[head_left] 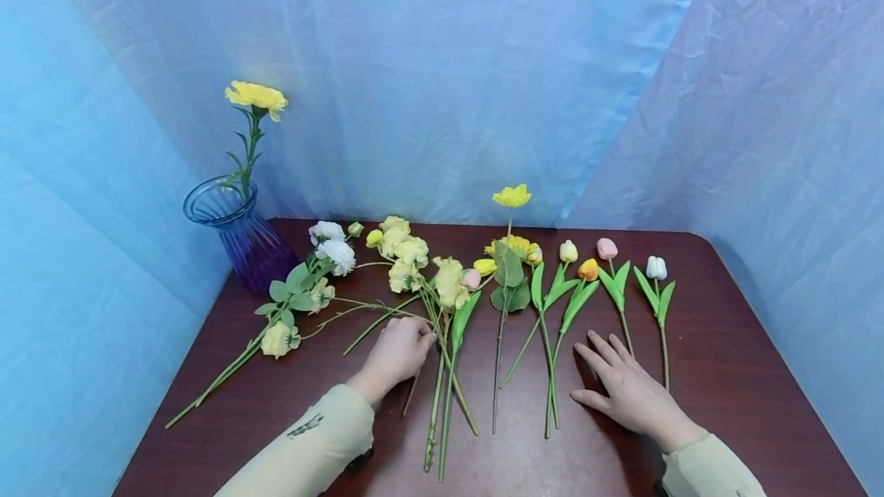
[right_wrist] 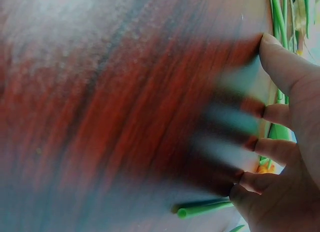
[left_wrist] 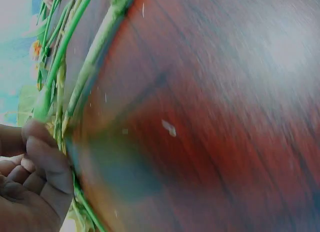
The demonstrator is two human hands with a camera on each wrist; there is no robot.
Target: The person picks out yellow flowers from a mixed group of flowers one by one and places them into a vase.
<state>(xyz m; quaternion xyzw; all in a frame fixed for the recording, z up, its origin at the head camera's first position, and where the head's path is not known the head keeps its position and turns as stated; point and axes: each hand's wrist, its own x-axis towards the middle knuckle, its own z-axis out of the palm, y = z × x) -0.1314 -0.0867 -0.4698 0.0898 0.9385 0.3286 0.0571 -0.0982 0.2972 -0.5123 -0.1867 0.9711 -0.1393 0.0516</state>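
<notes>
My left hand (head_left: 400, 351) is among crossing stems mid-table, its thumb and fingertips pinching a stem of the pale yellow flower spray (head_left: 407, 251). In the left wrist view the curled fingers (left_wrist: 47, 164) close on thin green stems, partly hiding them. A pink tulip (head_left: 471, 279) with a long green leaf lies just right of that hand. My right hand (head_left: 625, 390) rests on the tabletop with fingers spread, between the orange tulip (head_left: 588, 270) and the white tulip (head_left: 656, 268). In the right wrist view its fingertips touch the wood beside a green stem end (right_wrist: 202, 210).
A blue-purple glass vase (head_left: 252, 251) with one yellow carnation (head_left: 257, 98) stands at the back left. A white and yellow flower branch (head_left: 297, 290) lies before it. A yellow flower (head_left: 512, 196) and several tulips lie across the middle and right. Blue cloth (head_left: 442, 83) hangs behind the table.
</notes>
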